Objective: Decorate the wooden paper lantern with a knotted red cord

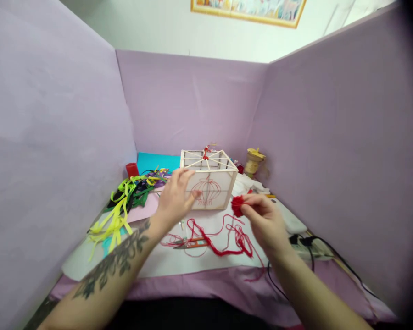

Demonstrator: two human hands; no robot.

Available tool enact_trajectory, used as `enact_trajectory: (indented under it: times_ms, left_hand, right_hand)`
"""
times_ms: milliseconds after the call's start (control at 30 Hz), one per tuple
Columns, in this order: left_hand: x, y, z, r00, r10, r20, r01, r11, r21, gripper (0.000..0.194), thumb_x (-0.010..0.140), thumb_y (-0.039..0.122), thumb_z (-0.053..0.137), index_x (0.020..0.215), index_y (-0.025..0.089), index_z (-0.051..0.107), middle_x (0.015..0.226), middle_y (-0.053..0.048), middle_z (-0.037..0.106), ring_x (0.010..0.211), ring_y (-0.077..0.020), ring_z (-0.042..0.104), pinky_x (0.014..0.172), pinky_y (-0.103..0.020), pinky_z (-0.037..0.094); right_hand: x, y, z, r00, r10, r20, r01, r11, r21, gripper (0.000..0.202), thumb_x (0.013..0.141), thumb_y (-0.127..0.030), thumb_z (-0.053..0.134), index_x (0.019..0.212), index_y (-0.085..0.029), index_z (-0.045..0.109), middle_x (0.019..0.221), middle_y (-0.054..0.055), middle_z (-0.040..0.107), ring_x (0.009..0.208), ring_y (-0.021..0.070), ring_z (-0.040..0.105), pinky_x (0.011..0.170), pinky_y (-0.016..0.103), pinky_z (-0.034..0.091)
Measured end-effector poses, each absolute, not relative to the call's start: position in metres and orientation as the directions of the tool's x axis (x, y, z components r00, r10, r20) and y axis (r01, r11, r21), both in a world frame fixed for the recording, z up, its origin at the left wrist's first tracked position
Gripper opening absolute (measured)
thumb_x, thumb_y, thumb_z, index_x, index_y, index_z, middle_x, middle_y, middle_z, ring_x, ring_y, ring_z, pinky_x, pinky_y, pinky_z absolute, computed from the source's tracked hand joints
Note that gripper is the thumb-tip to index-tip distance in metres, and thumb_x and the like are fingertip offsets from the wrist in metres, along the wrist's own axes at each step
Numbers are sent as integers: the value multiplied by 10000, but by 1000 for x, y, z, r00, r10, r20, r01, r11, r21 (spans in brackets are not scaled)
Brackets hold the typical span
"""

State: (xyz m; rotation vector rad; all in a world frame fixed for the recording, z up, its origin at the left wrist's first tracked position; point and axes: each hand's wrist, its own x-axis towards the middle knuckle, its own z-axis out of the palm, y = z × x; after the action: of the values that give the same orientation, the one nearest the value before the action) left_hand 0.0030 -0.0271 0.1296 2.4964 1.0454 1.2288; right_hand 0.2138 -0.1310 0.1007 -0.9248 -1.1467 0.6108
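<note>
A box-shaped lantern frame (229,188) with white panels stands at the middle of the table, a red lantern drawn on its front. Red yarn is tied where the sticks cross on its top. My left hand (177,197) is at the front left edge of the frame, fingers apart; whether it touches the panel is hard to tell. My right hand (263,217) pinches a small red yarn pom-pom (237,206) just right of the frame. Loose red yarn (223,251) lies tangled in front, partly over orange-handled scissors (192,244).
Yellow, green and purple ribbons (125,197) lie at the left beside a red cylinder (132,170). A blue sheet (158,161) is behind. At the right are a spool (253,162), a power strip (311,250) and black cables. Lilac walls enclose three sides.
</note>
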Motion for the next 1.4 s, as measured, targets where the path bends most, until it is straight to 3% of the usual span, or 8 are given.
enact_trajectory:
  times_ms: [100, 233, 400, 567, 767, 967, 1100, 1400]
  left_hand:
    - [1, -81, 105, 545, 648, 533, 141, -697, 703, 596, 902, 431, 532, 1438, 254, 339, 1441, -155, 417, 1133, -257, 586, 858, -356, 547]
    - [-8, -106, 74, 491, 735, 469, 16, -546, 838, 373, 933, 383, 475, 1254, 235, 594, 1273, -108, 612, 1201, -260, 552, 1038, -442, 448]
    - [-25, -92, 68, 282, 943, 174, -182, -125, 975, 273, 815, 405, 622, 964, 185, 686, 875, -70, 700, 753, -189, 665, 643, -310, 572]
    - [-65, -78, 74, -25, 917, 398, -185, -395, 900, 145, 856, 323, 564, 890, 198, 629, 727, -2, 614, 636, -121, 597, 577, -236, 523]
    - [-97, -62, 31, 122, 596, 794, 405, -760, 509, 207, 896, 122, 441, 938, 178, 635, 863, -37, 635, 737, -128, 625, 665, -248, 538]
    - [-89, -67, 11, 460, 363, 810, 429, -890, 155, 309, 849, 29, 440, 1051, 172, 624, 1006, -85, 667, 932, -165, 648, 801, -278, 552]
    - [-88, -71, 14, 493, 385, 780, 416, -892, 177, 317, 850, 36, 423, 1042, 178, 631, 982, -82, 679, 895, -158, 658, 766, -269, 559]
    - [-86, -78, 16, 536, 338, 774, 396, -910, 123, 327, 825, 25, 417, 1044, 169, 612, 944, -77, 691, 834, -162, 654, 697, -257, 548]
  right_hand:
    - [169, -125, 85, 248, 835, 491, 80, 487, -870, 127, 778, -261, 694, 731, -213, 586, 812, 11, 608, 734, 143, 607, 671, 285, 535]
    - [130, -128, 70, 176, 846, 504, 222, 465, -857, 122, 777, -256, 673, 693, -210, 597, 752, 12, 605, 706, 144, 587, 626, 261, 507]
    - [159, -121, 90, -70, 901, 427, 399, 418, -816, 200, 776, -301, 679, 964, -237, 698, 962, 52, 710, 874, 188, 657, 723, 297, 530]
    - [237, -86, 148, 398, 679, 617, 641, 276, -717, 228, 849, -359, 568, 970, -201, 679, 913, 65, 711, 741, 180, 636, 676, 317, 507]
    - [266, -3, 207, 33, 801, 598, 951, 158, -265, 200, 840, -215, 535, 934, -211, 711, 923, 56, 718, 864, 206, 647, 812, 323, 490]
    - [245, 87, 215, -170, 923, 345, 982, 130, 137, 559, 822, -75, 476, 1336, -292, 517, 1309, 99, 565, 1117, 257, 570, 870, 329, 462]
    - [239, 133, 210, -109, 950, 292, 987, 67, 149, 596, 832, -125, 516, 1407, -261, 439, 1343, 136, 528, 1154, 270, 544, 893, 334, 453]
    - [233, 173, 190, -192, 975, 110, 968, 170, 182, 396, 799, -123, 553, 1157, -233, 679, 1094, 33, 708, 963, 166, 628, 814, 215, 444]
